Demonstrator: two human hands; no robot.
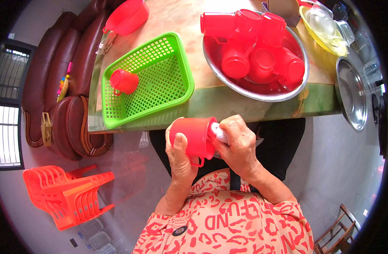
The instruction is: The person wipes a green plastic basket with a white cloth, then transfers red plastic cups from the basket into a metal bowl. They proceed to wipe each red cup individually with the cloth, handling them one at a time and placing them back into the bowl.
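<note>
My left hand (179, 153) is closed around a red plastic mug (191, 136), which lies on its side over my lap with its mouth to the right. At that mouth my right hand (238, 144) pinches a bunched white cloth (219, 132), partly hidden by my fingers. Beyond the hands, a green perforated basket (149, 115) on the table holds a single red mug (124, 81). To its right stands a metal basin (261, 100) heaped with several red mugs (261, 63).
The marble-patterned table (194, 55) has its near edge just past my hands. A red plastic basin (128, 19) sits far left. At right are a yellow basin (316, 36) of clear dishes and a metal bowl (352, 93). Orange stacked stools (64, 194) stand on the floor at left.
</note>
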